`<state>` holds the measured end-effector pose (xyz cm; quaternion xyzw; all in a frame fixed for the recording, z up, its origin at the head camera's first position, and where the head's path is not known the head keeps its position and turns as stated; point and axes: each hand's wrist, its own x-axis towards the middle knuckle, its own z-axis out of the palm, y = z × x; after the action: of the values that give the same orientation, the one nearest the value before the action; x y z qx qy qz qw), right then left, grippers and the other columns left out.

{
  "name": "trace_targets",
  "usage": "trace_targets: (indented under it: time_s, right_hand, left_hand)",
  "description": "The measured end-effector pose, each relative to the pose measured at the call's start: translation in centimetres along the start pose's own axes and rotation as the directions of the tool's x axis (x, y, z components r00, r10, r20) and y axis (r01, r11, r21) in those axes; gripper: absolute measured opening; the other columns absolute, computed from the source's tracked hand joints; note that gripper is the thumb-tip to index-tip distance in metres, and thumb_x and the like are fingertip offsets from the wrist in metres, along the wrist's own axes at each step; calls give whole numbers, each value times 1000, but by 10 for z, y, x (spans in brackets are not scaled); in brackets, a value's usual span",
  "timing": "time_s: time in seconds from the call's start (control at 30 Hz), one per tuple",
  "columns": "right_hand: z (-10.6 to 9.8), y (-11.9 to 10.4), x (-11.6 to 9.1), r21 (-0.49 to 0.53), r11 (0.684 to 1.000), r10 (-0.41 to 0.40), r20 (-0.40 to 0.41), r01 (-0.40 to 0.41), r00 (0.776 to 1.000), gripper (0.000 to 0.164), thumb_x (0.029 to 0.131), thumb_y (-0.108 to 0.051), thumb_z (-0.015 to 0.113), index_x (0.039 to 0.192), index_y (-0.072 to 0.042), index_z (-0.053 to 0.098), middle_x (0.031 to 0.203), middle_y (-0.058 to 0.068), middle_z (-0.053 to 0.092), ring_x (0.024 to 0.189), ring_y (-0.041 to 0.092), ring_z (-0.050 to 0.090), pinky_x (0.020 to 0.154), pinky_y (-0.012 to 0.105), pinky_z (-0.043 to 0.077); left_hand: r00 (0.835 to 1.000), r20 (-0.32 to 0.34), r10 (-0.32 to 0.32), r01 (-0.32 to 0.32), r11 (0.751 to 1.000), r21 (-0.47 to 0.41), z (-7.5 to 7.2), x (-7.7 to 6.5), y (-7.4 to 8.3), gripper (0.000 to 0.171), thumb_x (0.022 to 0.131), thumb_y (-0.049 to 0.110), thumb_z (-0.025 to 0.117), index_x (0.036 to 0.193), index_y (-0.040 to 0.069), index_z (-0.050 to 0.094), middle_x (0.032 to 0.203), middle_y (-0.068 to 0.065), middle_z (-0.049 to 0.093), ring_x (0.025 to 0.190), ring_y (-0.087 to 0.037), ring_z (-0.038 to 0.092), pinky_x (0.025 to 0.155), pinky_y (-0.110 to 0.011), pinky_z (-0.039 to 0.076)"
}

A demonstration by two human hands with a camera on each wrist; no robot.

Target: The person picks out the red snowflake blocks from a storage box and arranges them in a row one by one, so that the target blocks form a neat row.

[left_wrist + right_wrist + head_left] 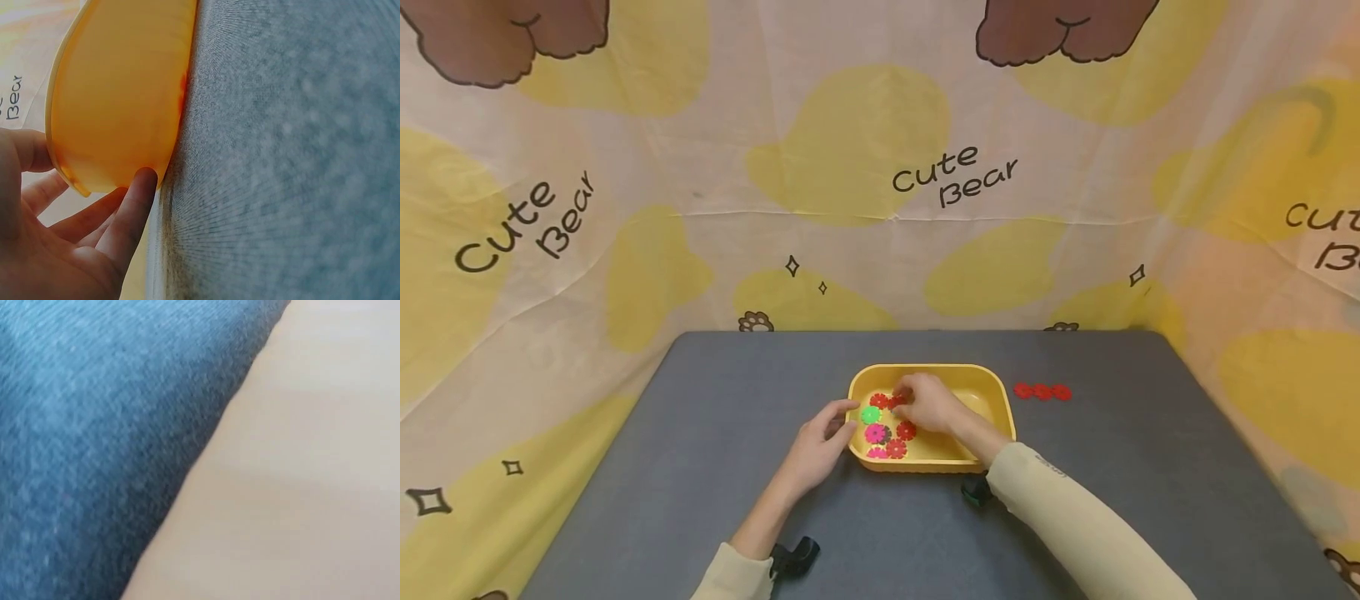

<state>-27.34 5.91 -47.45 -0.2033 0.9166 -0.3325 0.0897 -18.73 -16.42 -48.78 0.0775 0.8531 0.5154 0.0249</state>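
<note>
My left hand [822,446] is at the left end of a yellow plastic tray [932,467]. In the left wrist view its thumb and fingers lie around the tray's end, touching rim and wall. Inside the tray my right hand [928,403] reaches down, fingers bent, at a red snowflake-shaped disc [894,402]; its fingertips are partly hidden, so a pinch cannot be confirmed. About it lie a green disc [870,414], a pink disc [875,433], other red discs [896,449] and a dark disc partly covered. The right wrist view shows only sleeve and table.
Three red discs [1042,392] lie in a row on the grey table [760,375], right of the tray. Behind stands a printed cloth backdrop [865,250]. A black wrist strap [796,557] sits on the left wrist.
</note>
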Motion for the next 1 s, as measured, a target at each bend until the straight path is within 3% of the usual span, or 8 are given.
trace_targets:
  time_s: [0.33,1.0]
  right_hand:
    - [6,-3,0,-64,998,-27,37,30,999,26,84,-15,84,105,-6,73,92,3,61,86,18,56,83,36,51]
    - [9,-1,1,-63,998,-12,53,15,999,23,83,-13,85,102,-5,76,90,2,64,84,18,56,84,36,51]
  left_hand:
    - [1000,-10,8,-8,1000,8,1,1,1,36,103,24,60,138,15,60,135,-11,63,122,-32,62,92,-51,54]
    - [1000,-6,18,-18,1000,7,1,0,0,37,104,27,60,139,14,60,133,-8,64,121,-31,62,92,-50,54]
